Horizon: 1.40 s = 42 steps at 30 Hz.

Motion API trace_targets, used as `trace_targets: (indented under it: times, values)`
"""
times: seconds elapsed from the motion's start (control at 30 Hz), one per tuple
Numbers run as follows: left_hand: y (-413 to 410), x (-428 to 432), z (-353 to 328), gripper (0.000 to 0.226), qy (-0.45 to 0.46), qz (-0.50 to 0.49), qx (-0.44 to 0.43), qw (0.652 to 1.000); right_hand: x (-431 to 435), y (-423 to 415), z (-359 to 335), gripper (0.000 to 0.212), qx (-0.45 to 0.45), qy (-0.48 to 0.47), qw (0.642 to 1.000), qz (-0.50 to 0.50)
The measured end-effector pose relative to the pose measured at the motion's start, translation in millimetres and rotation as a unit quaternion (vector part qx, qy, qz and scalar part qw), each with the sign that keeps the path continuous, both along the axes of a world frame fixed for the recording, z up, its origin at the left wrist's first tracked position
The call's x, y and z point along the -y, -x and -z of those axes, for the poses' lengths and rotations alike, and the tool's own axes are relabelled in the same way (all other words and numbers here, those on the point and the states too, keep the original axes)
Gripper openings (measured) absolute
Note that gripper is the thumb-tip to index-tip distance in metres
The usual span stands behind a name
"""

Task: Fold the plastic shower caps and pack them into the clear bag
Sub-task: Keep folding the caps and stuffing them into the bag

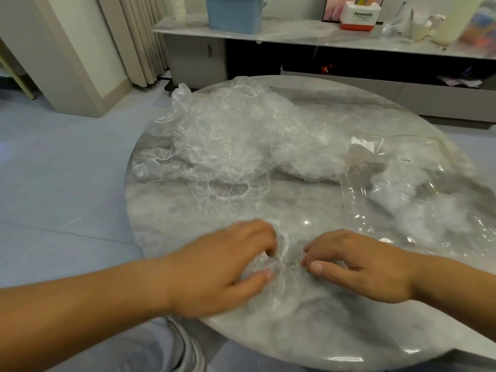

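The left hand (225, 267) and right hand (357, 267) each pinch one shower cap (285, 260) at lower centre, stretched sideways between them; the clear bag (370, 143) lies right, nearer the right hand.

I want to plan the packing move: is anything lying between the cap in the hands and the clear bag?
Nothing visible does. The cap, held by the left hand and right hand, is parted from the clear bag on the right only by bare table. The pile of caps lies farther back, off that line.
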<state>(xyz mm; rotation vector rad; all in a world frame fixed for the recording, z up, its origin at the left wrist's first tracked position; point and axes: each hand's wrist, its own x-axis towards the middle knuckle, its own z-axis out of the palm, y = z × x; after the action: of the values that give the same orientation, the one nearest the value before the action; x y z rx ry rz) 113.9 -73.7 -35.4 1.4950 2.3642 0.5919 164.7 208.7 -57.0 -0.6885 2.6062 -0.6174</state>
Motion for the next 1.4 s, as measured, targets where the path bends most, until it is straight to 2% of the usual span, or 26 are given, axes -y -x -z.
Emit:
trace_targets:
  times: [0.07, 0.13, 0.23, 0.4, 0.53, 0.67, 0.77, 0.83, 0.97, 1.03, 1.13, 1.23, 1.33, 1.4]
  values:
    - [9.1, 1.5, 2.1, 0.029, 0.010, -0.025, -0.063, 0.998, -7.6, -4.5, 2.5, 0.054, 0.000, 0.006, 1.000, 0.005]
    - [9.2, 1.4, 4.9, 0.036, 0.056, 0.004, -0.084, 0.995, -14.4, -7.8, 1.6, 0.060, 0.001, 0.005, 1.000, 0.013]
    - [-3.1, -3.8, 3.7, 0.045, 0.144, 0.029, -0.045, 0.988, -24.7, -12.8, -1.6, 0.068, 0.024, -0.003, 0.999, 0.043]
    - [-14.0, -9.2, 8.6, 0.060, 0.243, 0.031, 0.012, 0.969, -23.4, -16.8, -6.1, 0.052, -0.033, 0.012, 0.998, 0.043]
    - [-19.6, -11.8, 24.0, 0.074, 0.294, 0.020, 0.010, 0.956, -12.1, -18.4, -5.1, 0.056, 0.036, -0.007, 0.999, -0.004]
    - [-22.6, -15.8, 33.1, 0.086, 0.273, -0.022, -0.022, 0.961, -8.3, -20.6, -3.3, 0.061, 0.086, -0.065, 0.994, -0.008]
    - [-16.5, -19.1, 27.0, 0.092, 0.201, -0.064, -0.030, 0.977, -10.3, -21.0, -2.5, 0.078, 0.091, -0.030, 0.995, 0.027]
    - [-10.2, -18.9, 19.6, 0.090, 0.141, -0.055, -0.033, 0.988, -13.2, -21.6, -1.3, 0.085, 0.086, 0.016, 0.994, 0.065]
    - [-2.9, -11.7, 13.1, 0.060, 0.079, 0.008, -0.037, 0.996, -16.4, -22.1, -1.2, 0.051, 0.082, 0.137, 0.977, 0.141]
    - [-3.1, -11.3, 16.9, 0.050, 0.076, 0.018, -0.037, 0.996, -17.1, -22.4, -0.2, 0.056, 0.090, 0.185, 0.964, 0.170]
    - [-5.0, -17.6, 26.9, 0.066, 0.150, -0.011, -0.043, 0.988, -15.1, -22.5, 0.5, 0.063, 0.098, 0.231, 0.951, 0.182]
    - [-4.5, -27.2, 32.5, 0.081, 0.192, -0.072, -0.066, 0.976, -13.0, -23.7, -0.6, 0.060, 0.089, 0.223, 0.953, 0.183]
    - [3.0, -26.2, 34.0, 0.086, 0.158, -0.105, -0.102, 0.977, -15.3, -25.3, 0.4, 0.058, 0.066, 0.168, 0.970, 0.165]
    - [11.1, -20.2, 31.7, 0.086, 0.099, -0.083, -0.198, 0.972, -18.5, -25.6, 1.5, 0.056, 0.057, 0.151, 0.974, 0.162]
